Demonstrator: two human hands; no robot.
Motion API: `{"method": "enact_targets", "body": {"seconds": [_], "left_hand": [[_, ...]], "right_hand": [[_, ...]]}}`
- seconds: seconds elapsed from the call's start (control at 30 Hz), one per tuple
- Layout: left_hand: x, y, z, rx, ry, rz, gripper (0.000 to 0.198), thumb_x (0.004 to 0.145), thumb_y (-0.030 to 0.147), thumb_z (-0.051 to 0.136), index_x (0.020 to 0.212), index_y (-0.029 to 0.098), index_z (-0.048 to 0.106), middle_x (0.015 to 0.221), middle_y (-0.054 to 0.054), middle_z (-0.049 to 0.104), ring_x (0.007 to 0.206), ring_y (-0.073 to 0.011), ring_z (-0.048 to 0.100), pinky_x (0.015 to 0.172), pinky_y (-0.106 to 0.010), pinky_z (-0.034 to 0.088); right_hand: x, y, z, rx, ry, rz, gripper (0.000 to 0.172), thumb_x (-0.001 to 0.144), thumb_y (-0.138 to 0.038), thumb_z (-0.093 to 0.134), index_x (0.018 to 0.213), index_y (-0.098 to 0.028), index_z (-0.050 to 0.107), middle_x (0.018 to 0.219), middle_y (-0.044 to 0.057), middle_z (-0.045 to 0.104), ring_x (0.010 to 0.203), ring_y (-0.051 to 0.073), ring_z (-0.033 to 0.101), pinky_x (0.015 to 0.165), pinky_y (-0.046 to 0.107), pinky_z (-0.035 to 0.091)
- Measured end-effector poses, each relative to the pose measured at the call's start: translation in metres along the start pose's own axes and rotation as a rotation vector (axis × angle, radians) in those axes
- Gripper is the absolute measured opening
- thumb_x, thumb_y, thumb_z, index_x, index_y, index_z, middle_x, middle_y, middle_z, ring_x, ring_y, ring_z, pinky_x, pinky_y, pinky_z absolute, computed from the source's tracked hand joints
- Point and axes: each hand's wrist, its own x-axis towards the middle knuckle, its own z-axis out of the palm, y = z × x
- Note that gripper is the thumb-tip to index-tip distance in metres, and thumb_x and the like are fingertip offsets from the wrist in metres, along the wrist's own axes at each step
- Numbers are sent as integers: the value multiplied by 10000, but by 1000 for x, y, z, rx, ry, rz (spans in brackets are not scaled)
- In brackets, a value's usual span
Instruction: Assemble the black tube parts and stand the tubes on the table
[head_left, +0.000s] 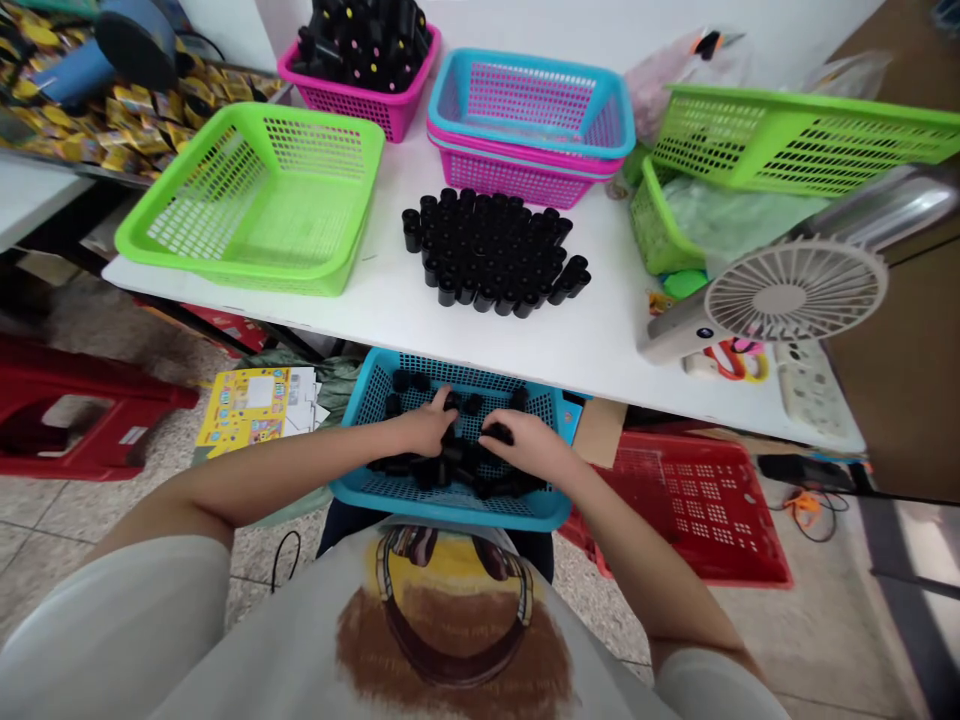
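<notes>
A blue plastic basket (450,510) rests on my lap, with loose black plastic cylinders (420,468) lying inside it. My left hand (426,428) reaches into the basket, its thumb and fingers closed round a black cylinder (451,400). To its right, my right hand (529,442) also reaches in, with curled fingers gripping another dark cylinder (497,433). The fingertips of both hands are partly hidden among the dark parts. On the white table ahead, many similar black cylinders (487,250) stand upright in a dense cluster.
A green basket (330,270) stands at the table's left. Behind are a pink basket (397,105) of black parts and stacked blue and pink baskets (525,150). A handheld fan (780,295) stands at the right. A red crate (690,500) and a red stool (97,400) flank me below.
</notes>
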Motion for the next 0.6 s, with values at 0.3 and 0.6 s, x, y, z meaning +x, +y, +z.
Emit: {"method": "enact_targets", "body": {"seconds": [0.3, 0.6], "left_hand": [[-2, 2, -14, -189, 74, 187, 468, 734, 145, 742, 1199, 188, 700, 1375, -154, 514, 1231, -348, 629, 1037, -403, 563], [-77, 27, -36, -848, 392, 585, 321, 854, 275, 705, 1173, 238, 699, 1165, -82, 698, 1167, -279, 641, 1101, -501, 481]], "right_hand": [[-22, 7, -3, 486, 573, 13, 311, 850, -560, 767, 841, -249, 760, 1053, 81, 819, 864, 248, 765, 788, 415, 633], [-55, -38, 5, 635, 961, -227, 123, 971, -353, 721, 863, -294, 711, 1090, 48, 772, 1005, 224, 759, 834, 406, 629]]}}
